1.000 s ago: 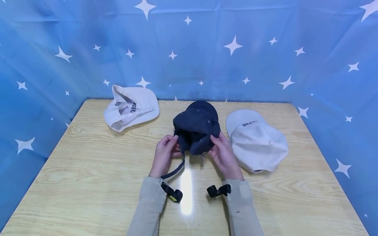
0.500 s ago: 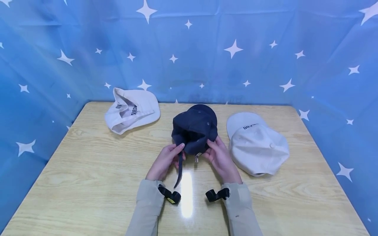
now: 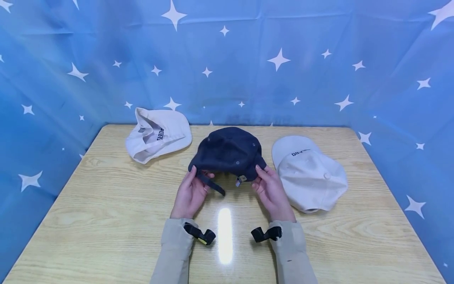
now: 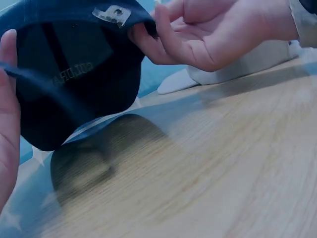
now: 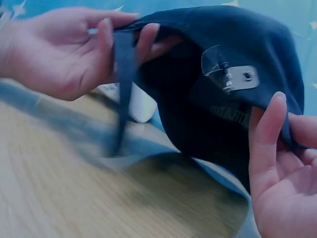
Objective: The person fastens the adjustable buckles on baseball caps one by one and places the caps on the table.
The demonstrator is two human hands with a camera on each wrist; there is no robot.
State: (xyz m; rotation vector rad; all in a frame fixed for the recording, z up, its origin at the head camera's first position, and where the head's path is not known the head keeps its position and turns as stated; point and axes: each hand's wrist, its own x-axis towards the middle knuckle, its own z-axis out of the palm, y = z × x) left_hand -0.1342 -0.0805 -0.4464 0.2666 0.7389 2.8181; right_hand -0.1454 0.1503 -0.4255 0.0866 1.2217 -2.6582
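Between both hands is a dark navy baseball cap (image 3: 228, 152), its back opening facing the person. My left hand (image 3: 189, 195) pinches the left edge of the cap near its loose strap (image 3: 211, 184), which hangs down free. The right edge is pinched by my right hand (image 3: 271, 193), close to a metal buckle (image 3: 241, 178). In the right wrist view the buckle (image 5: 242, 78) has a scrap of clear plastic beside it. The cap's dark inside shows in the left wrist view, with faint lettering (image 4: 73, 74). In that view the cap casts a shadow on the tabletop below.
A white cap (image 3: 312, 177) with dark lettering lies right beside the right hand. Another white cap (image 3: 173, 126) lies on its side at the back left of the wooden table (image 3: 106, 221). A blue star-patterned cloth (image 3: 248, 83) stands behind and along both sides.
The navy cap's back edge has been spread wider and its crown now faces up. My left hand has moved left, and the strap has swung to the right. The white caps stay put.
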